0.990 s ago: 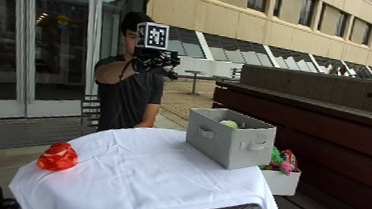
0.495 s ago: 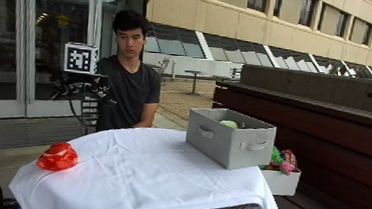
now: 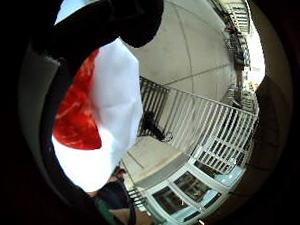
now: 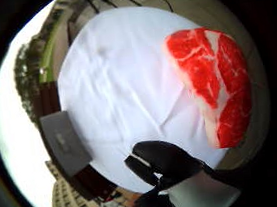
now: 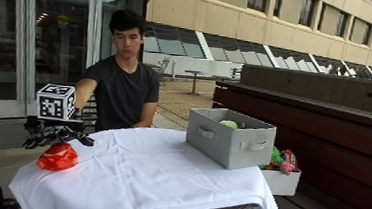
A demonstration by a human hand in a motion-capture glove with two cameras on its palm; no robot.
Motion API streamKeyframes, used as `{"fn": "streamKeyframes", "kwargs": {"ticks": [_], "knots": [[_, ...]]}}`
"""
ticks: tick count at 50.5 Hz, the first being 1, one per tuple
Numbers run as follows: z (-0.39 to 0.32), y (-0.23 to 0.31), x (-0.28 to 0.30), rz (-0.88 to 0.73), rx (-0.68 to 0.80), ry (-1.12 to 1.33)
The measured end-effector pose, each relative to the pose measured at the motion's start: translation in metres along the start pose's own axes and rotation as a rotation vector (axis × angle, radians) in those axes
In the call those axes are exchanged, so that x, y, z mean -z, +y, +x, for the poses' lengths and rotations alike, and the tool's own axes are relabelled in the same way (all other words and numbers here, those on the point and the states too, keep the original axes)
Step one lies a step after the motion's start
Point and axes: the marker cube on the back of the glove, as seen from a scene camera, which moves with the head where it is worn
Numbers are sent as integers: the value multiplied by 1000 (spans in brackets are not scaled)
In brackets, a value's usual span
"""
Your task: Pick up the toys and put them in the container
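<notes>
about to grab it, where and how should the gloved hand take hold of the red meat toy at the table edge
Come straight down from above, where the gloved right hand hovers with spread fingers. The red meat toy lies flat on the white tablecloth near the edge, a thick rounded slab. Probably best to close fingers and thumb across its narrower width, around the middle, so it stays level on the way to the grey container.

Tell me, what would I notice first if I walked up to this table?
Probably the bright red toy steak, lying at one edge of the white tablecloth, with the gloved right hand spread open just above it. Next, the grey container at the table's other side, with a green toy peeking over its rim.
</notes>
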Motion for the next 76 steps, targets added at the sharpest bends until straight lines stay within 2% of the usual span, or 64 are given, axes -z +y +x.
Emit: {"fn": "streamKeyframes", "kwargs": {"ticks": [9, 18, 31, 42, 56, 65, 72, 76], "knots": [[9, -5, -41, -57, -40, -14], [12, -9, -60, -37, -91, -104], [16, -6, -53, 9, -113, -197], [16, -3, -34, 155, -116, 10], [1, 5, -32, 37, -112, -27], [-35, 16, -6, 43, -52, -39], [-78, 32, 56, 47, 11, -45], [-98, 31, 90, 204, 128, -45]]}}
